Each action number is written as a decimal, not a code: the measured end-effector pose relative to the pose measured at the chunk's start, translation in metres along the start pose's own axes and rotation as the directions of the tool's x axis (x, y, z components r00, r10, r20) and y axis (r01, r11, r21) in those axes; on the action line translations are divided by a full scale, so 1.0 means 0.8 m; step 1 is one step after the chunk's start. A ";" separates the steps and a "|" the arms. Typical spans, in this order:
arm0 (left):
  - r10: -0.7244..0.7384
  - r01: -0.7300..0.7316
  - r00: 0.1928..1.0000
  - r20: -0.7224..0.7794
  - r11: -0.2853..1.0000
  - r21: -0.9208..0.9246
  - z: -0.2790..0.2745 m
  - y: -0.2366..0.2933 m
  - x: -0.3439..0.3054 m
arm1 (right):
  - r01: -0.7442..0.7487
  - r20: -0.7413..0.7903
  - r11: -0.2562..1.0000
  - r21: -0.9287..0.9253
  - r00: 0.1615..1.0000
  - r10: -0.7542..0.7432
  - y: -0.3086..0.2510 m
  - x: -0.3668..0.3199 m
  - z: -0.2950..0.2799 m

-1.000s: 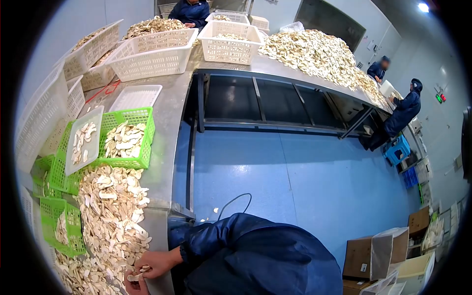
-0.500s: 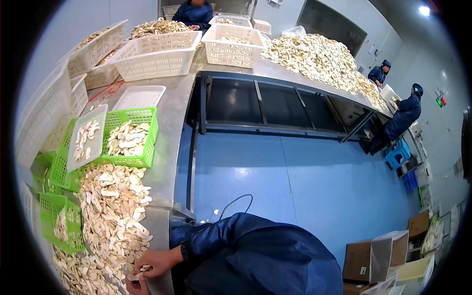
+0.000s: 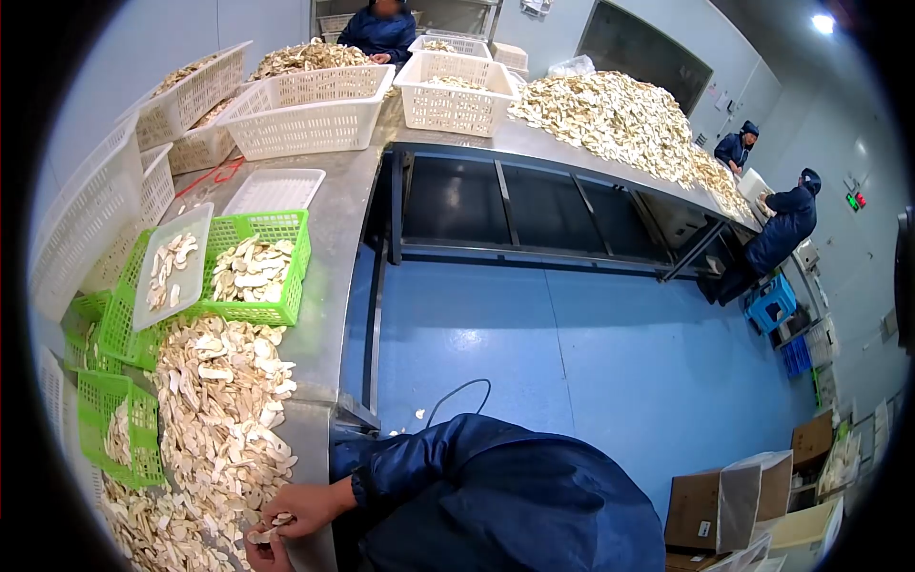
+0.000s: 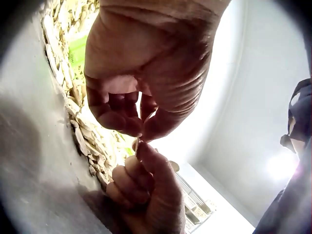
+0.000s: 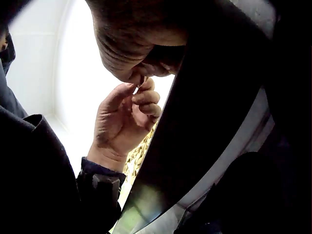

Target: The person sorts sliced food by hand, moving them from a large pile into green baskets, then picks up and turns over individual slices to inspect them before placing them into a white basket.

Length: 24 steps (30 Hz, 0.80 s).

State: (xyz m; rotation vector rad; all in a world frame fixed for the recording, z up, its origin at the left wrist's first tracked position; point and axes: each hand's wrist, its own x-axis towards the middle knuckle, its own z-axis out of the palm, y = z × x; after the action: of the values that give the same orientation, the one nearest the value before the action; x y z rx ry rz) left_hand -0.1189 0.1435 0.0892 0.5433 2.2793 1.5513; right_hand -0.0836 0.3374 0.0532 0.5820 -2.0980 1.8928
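At the near end of a heap of pale dried mushroom slices (image 3: 224,410), my two hands meet close over the table. My left hand (image 3: 270,555) pinches a mushroom slice (image 3: 257,537) between thumb and fingers. Just above it in the head view, my right hand (image 3: 307,507) grips a slice (image 3: 283,520) in its fingertips. In the left wrist view, the fingertips of my left hand (image 4: 146,68) and right hand (image 4: 151,185) come together at a thin slice seen edge-on. The right wrist view shows the same meeting, with my right hand (image 5: 141,39) mostly in shadow.
Green baskets (image 3: 291,310) with slices stand beyond and beside the heap, a translucent tray (image 3: 152,310) propped on them. White crates (image 3: 305,138) line the steel table (image 3: 319,353). Another large heap (image 3: 610,119) covers the far table; several people work there.
The head view has shifted slightly, so the tables and baskets sit a little lower and further right. Both hands keep nearly the same place, still pinching the slices.
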 end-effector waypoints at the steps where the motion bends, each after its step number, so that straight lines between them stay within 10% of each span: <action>1: 0.016 -0.016 1.000 0.002 1.000 0.004 -0.001 -0.004 0.001 | -0.003 0.000 1.000 0.004 1.000 0.003 -0.001 0.000 0.000; 24: -0.011 0.009 1.000 0.016 0.992 0.122 -0.007 -0.015 0.002 | 0.021 0.011 1.000 -0.002 1.000 -0.021 0.000 -0.001 0.002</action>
State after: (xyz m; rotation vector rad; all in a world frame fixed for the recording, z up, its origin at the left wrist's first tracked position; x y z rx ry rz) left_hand -0.1243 0.1355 0.0796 0.5741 2.3721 1.4038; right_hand -0.0828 0.3360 0.0530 0.6127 -2.0922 1.8793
